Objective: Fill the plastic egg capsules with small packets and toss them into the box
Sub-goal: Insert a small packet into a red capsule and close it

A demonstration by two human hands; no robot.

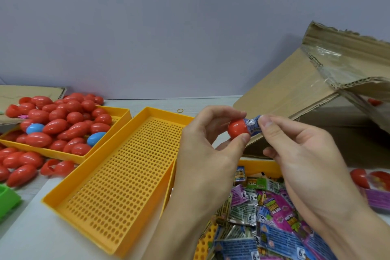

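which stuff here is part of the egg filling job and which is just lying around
Part of the job:
- red capsule half in the left hand
- blue packet pinched by the right hand
- packet pile
- heap of egg capsules
- cardboard box

Just lying about:
- empty perforated yellow tray
- green plastic piece
- rubber band

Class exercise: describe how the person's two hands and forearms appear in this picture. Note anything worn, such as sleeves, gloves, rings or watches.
Both the left hand and the right hand are bare: no gloves, and no rings visible on the fingers. Both forearms are uncovered down to the frame's bottom edge, with no sleeve, watch or bracelet in view. Fingernails are short and unpainted.
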